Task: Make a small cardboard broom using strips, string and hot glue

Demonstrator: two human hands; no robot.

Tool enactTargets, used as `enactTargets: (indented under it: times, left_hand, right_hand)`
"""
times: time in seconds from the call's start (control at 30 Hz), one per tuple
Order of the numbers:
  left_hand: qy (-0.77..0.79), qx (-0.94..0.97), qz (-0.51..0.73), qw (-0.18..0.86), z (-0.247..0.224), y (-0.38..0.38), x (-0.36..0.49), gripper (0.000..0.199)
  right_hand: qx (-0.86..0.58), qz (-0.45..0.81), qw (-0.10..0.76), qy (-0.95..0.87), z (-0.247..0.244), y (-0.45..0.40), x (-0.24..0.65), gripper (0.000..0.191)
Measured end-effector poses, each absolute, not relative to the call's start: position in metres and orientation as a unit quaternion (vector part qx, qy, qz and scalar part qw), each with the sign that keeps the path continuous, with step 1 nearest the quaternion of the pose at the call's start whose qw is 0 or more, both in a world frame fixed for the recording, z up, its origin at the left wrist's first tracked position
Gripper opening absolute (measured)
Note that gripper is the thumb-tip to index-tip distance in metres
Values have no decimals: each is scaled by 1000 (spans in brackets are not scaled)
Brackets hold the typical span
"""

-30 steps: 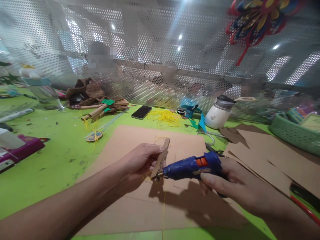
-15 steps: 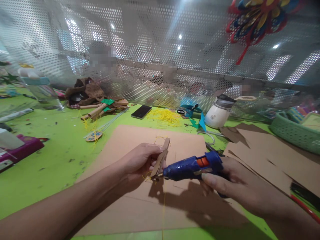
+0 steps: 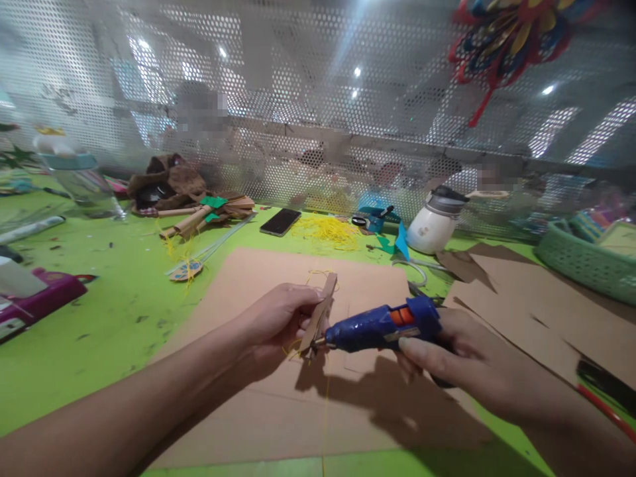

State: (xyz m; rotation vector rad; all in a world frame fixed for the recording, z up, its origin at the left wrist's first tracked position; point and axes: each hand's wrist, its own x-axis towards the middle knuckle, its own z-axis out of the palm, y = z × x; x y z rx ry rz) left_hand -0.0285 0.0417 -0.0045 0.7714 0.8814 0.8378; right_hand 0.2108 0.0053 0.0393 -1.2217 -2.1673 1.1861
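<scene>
My left hand (image 3: 285, 321) pinches a narrow folded cardboard strip (image 3: 325, 298) with yellow thread around its ends. In my right hand (image 3: 462, 358) is a blue glue gun (image 3: 382, 326) with an orange part in its body. The gun's metal tip is at the lower end of the strip; whether it touches is hard to tell. Both hands are above a large brown cardboard sheet (image 3: 238, 424). A yellow thread hangs down from the strip toward the front edge.
Behind the sheet lie a phone (image 3: 281, 222), yellow shreds (image 3: 328, 232) and a cardboard bundle (image 3: 199, 215). A white bottle (image 3: 433, 222), brown sheets (image 3: 536, 298) and a green basket (image 3: 586, 262) are on the right. A purple tool (image 3: 44, 298) lies left.
The glue gun's nozzle has shifted slightly up along the strip's lower end, with my right hand. My left hand holds the strip almost unmoved.
</scene>
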Motion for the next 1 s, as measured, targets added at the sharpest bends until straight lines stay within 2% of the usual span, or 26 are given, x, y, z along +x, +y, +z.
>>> enactTargets:
  times: [0.23, 0.47, 0.6, 0.77, 1.0]
  left_hand:
    - [423, 371, 341, 753, -7, 43, -33, 23]
    - [427, 371, 357, 743, -6, 42, -31, 16]
    - [411, 372, 386, 738, -7, 42, -30, 19]
    - [408, 371, 358, 754, -6, 44, -32, 15]
    - [424, 365, 339, 756, -1, 41, -32, 22]
  right_hand:
    - [-451, 389, 258, -761, 40, 11, 207, 43]
    - [-435, 407, 199, -778, 42, 4, 207, 43]
    - [-419, 409, 189, -788, 42, 1, 209, 41]
    - [-424, 436, 208, -766, 39, 7, 214, 49]
    - [-441, 403, 249, -762, 37, 13, 210, 46]
